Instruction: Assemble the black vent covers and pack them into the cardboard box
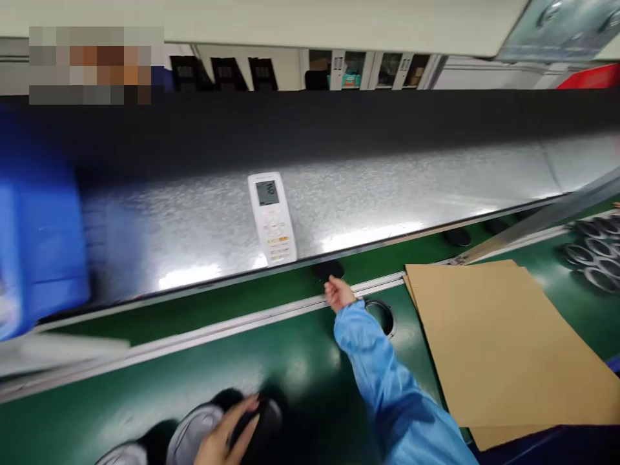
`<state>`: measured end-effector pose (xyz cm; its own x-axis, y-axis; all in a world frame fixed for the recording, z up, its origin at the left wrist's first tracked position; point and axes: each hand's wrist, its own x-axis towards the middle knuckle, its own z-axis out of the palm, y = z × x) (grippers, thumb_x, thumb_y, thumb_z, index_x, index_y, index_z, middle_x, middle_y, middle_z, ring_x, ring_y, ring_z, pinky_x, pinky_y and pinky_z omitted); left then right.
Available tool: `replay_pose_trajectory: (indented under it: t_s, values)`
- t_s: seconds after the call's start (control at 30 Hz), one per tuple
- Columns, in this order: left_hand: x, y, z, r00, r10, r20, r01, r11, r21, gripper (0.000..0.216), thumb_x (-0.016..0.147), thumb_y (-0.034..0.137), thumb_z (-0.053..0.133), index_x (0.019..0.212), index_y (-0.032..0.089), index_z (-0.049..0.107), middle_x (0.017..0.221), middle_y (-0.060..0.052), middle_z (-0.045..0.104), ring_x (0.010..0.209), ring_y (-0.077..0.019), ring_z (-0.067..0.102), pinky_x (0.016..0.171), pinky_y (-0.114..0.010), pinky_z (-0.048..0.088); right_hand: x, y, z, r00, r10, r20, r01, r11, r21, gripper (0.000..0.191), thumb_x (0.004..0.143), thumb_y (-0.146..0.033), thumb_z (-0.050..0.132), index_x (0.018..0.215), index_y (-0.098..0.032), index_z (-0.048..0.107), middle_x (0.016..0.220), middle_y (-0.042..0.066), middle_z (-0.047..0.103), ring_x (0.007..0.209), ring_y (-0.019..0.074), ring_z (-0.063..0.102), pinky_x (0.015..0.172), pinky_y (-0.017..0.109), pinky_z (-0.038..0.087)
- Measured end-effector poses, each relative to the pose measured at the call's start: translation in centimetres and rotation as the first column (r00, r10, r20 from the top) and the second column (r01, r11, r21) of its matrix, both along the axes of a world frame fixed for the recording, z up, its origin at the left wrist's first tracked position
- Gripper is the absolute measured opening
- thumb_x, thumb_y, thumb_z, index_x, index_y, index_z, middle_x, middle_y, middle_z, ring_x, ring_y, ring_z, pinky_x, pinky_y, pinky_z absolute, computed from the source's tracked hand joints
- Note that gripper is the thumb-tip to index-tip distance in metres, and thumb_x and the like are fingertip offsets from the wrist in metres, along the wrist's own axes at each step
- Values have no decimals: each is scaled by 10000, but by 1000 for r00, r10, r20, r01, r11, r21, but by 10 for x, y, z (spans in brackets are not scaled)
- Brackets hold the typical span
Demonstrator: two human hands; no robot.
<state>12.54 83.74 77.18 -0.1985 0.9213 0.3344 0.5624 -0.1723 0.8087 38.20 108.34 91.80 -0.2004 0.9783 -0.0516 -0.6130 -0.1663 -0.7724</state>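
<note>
My left hand [223,434], low in the view, has its fingers closed round the edge of a black round part [267,420], which stands tilted on the green table. Beside it, to the left, are grey-faced round parts [194,429] with dark sides. My right hand [340,294], in a blue sleeve, reaches forward to the green strip under the metal shelf. Its fingers are pinched together at the near edge of a black disc [330,268], partly under the shelf edge. A black ring [382,316] lies on the table, partly behind my right sleeve.
A white remote control [274,219] lies on the metal shelf [363,194]. A blue bin [46,245] stands at the left. Cardboard sheets [504,349] cover the right of the table [169,368]. Several rings [600,248] lie beyond. Another black disc [458,237] sits on the green strip.
</note>
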Motion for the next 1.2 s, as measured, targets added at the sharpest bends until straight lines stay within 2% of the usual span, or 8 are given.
replay_pose_trajectory:
  t_s: [0.13,0.23,0.43,0.53,0.63,0.77,0.93,1.2]
  values:
    - [20,-12,50,620,-226,751,177,973,147,513,840,460,717,1327,333,620,1431,-70,574,1363,-303,481,1133,-502,410,-94,-132,-70,862,494,-110,-504,860,-85,237,828,-210,737,669,-137,577,565,7,650,427,68,561,389,149,428]
    - [16,-37,53,329,-384,863,300,909,290,549,876,558,638,1270,176,667,1365,-165,609,1172,-314,630,1018,-456,519,-124,-220,-110,639,740,-208,-758,652,-11,286,747,-326,838,770,-122,639,652,13,696,475,65,596,412,139,456]
    - [-3,-101,19,148,-530,835,259,835,485,817,822,756,541,1378,159,583,1362,-182,607,1244,-349,584,1014,-451,520,-119,-280,-117,338,904,263,-941,315,124,508,746,-594,776,887,-123,647,713,28,699,514,87,621,454,173,499]
    - [-7,-125,12,78,-584,808,173,806,566,815,843,777,467,1376,172,586,1383,-151,600,1405,-322,425,1193,-475,312,-98,-284,-99,262,709,655,-964,167,205,475,841,-600,672,925,-133,682,707,31,681,502,95,591,426,189,461]
    - [-3,-148,6,24,-598,801,172,792,586,822,868,770,415,1373,144,588,1391,-152,592,1414,-310,413,1222,-473,242,-88,-289,-78,676,214,705,-734,271,622,396,966,-522,524,999,-194,741,913,79,675,760,142,634,653,282,551]
    - [11,-172,-10,-23,-612,790,198,772,604,784,866,756,434,1339,159,620,1373,-146,609,1388,-307,449,1219,-474,246,-95,-296,-72,803,-298,516,-530,37,847,369,1008,-455,450,1109,-285,762,1292,98,555,1231,248,457,1097,483,389]
    - [28,-188,-18,0,-568,823,165,812,561,809,835,754,495,1378,159,570,1402,-180,577,1389,-364,434,1190,-565,268,-102,-305,-85,720,-407,561,-643,-87,761,464,1037,-447,339,1120,-261,757,1357,93,519,1285,263,361,1144,498,327]
    - [45,-197,-17,10,-512,859,112,854,508,920,789,770,558,1466,155,461,1401,-196,568,1351,-399,471,1156,-596,316,-92,-316,-91,723,-349,596,-657,-80,750,590,1032,-538,262,1047,-238,769,1348,97,542,1285,267,363,1146,508,317]
